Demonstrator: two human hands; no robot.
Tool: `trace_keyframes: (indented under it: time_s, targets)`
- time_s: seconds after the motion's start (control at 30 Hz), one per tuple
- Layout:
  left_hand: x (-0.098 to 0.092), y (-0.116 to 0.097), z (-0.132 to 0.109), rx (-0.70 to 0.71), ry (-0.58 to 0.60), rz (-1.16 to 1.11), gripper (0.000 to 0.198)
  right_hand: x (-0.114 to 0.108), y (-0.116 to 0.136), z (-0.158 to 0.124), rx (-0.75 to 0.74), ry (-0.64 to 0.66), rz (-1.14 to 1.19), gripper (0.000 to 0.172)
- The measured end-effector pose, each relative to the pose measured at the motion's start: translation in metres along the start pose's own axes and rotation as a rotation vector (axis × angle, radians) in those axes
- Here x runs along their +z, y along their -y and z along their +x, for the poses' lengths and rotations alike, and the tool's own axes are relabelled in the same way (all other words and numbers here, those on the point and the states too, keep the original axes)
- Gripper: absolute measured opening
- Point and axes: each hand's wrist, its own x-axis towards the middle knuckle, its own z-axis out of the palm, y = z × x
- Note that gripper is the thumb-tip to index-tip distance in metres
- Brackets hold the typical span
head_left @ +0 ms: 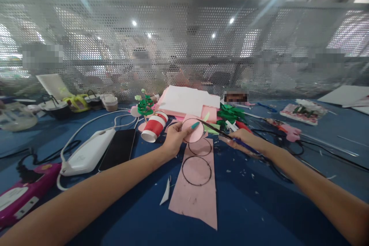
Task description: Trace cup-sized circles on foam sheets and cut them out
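Observation:
My left hand pinches the top of a pink paper strip where a drawn circle curls up under my thumb. Two more black circles are drawn lower on the strip, which lies on the blue table. My right hand is closed on scissors with blue handles, whose dark blades reach toward the raised pink circle.
A red-and-white paper cup lies tipped beside my left hand. A black phone, a white power bank with cables, a pink device, green paper curls and white foam sheets lie around. A perforated metal screen stands behind.

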Motion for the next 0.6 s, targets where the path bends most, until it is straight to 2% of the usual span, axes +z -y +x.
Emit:
trace_keyframes:
  time_s: [0.47, 0.6]
  targets:
    - [-0.001, -0.001, 0.0, -0.035, -0.015, 0.034, 0.032, -0.005, 0.01, -0.001, 0.057, 0.075, -0.006, 0.047]
    - [-0.003, 0.0, -0.001, -0.053, 0.051, 0.107, 0.034, -0.004, 0.005, 0.001, 0.011, 0.062, -0.062, 0.046]
